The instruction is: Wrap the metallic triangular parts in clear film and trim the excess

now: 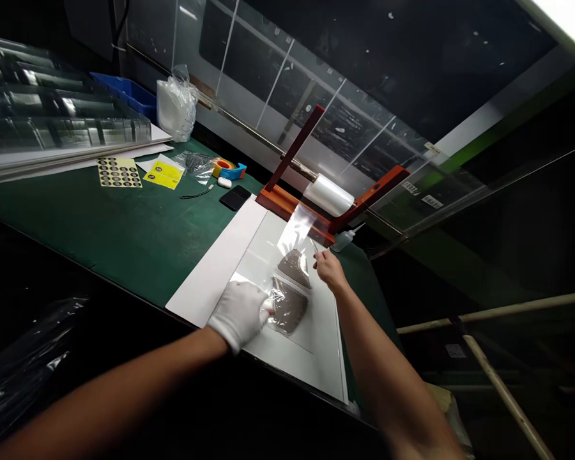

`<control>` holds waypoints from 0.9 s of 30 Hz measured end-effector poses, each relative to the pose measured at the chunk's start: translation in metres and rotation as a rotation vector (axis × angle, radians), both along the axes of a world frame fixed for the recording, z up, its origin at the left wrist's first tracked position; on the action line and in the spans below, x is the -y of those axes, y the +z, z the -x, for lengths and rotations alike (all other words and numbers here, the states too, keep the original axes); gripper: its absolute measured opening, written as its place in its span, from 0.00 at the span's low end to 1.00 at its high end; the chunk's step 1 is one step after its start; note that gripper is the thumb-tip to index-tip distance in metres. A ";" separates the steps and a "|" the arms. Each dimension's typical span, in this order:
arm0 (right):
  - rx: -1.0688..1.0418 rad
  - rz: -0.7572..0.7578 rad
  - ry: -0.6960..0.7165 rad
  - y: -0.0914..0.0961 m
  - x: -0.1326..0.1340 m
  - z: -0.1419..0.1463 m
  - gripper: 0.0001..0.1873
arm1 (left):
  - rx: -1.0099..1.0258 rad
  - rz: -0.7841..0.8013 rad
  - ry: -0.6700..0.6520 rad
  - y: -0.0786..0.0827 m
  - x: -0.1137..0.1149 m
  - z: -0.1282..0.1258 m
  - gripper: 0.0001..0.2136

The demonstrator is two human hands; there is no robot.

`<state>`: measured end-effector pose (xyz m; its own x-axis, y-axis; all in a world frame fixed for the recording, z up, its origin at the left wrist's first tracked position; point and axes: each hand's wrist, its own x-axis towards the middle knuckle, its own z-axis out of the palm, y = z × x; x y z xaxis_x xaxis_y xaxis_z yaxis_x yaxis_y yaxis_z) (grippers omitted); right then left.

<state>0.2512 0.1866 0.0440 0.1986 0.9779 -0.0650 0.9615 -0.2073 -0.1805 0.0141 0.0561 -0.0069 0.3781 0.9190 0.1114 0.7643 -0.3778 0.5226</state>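
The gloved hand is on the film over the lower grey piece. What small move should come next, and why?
Probably smooth the clear film outward across the lower grey piece with the gloved left hand, since the film looks wrinkled there and that hand already rests against it.

White glove (239, 313) on the left hand (237, 316), green mat (100, 236), orange-red stand (280, 204).

Between the left hand (237, 316) and the right hand (330, 269), two flat pieces (290, 305), seemingly fabric, lie under plastic film (294, 230) on a board (316, 364). Ahead of the hands, a film roll (328, 195) sits in a stand (280, 203); farther left, beyond the board, lie a phone (234, 198) and a tape dispenser (229, 169).
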 end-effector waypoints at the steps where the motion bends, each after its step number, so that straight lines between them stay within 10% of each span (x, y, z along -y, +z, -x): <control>1: -0.019 -0.021 0.065 -0.003 0.014 -0.005 0.18 | -0.003 0.005 0.004 0.003 -0.020 0.001 0.18; 9: -0.001 -0.125 0.395 -0.025 0.069 -0.001 0.12 | -0.158 0.029 -0.207 -0.010 -0.134 -0.001 0.34; 20: 0.100 -0.122 0.498 -0.037 0.046 0.024 0.12 | -0.271 0.036 -0.307 -0.016 -0.140 0.002 0.35; 27: 0.150 -0.084 0.434 -0.038 0.065 -0.036 0.11 | -0.218 0.033 -0.318 -0.024 -0.145 0.003 0.37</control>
